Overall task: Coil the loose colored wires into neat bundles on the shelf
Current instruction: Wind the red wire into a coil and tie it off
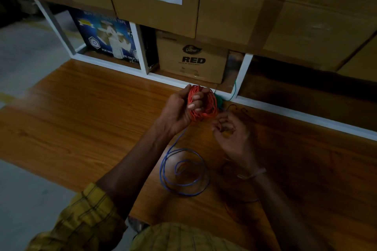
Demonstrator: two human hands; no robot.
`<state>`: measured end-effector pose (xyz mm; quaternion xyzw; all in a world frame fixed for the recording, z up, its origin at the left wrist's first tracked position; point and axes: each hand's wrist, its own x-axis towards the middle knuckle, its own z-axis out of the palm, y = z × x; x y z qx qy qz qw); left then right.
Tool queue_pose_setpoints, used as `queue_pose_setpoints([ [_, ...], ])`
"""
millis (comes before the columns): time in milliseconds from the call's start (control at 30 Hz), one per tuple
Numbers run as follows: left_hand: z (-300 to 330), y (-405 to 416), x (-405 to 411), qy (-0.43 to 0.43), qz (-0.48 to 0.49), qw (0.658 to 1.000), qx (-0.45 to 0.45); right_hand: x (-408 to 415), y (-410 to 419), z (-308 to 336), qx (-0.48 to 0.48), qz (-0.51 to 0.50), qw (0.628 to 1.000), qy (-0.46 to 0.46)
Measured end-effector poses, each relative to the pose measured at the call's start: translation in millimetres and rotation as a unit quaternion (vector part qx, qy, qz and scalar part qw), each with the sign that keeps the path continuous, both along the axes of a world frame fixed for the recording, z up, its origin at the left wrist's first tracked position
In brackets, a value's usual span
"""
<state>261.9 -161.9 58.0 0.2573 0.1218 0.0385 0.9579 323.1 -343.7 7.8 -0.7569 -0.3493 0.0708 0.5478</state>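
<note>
My left hand [179, 110] is closed around a coil of red-orange wire [208, 108], held above the wooden shelf top [81, 120]. My right hand [232, 134] hovers just right of the coil with its fingers curled; a thin dark strand may run near its fingertips, but the dim light hides whether it grips anything. A blue wire [183, 171] lies in loose loops on the wood below my hands, one end rising toward my left hand. A green wire [233, 92] sits behind the red coil against the white frame.
White shelf frame [265, 106] borders the wood at the back. A "Dabur RED" carton [191, 61] and a blue printed box [106, 36] sit in cubbies. Large cardboard boxes [244, 6] stack above. Grey floor [24, 63] lies to the left. Dark thin wires [244, 112] trail at right.
</note>
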Motion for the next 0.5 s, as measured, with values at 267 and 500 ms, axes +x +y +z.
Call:
queue_pose_setpoints([
  [267, 2.9, -1.5, -0.5, -0.022, 0.017, 0.997, -0.075, 1.1, -4.9, 17.7, 0.016, 0.049, 0.997, -0.062],
  [500, 2.6, -8.1, -2.5, -0.012, 0.028, 0.991, -0.129, 5.4, 3.4, 24.4, 0.044, 0.029, 0.997, -0.058],
])
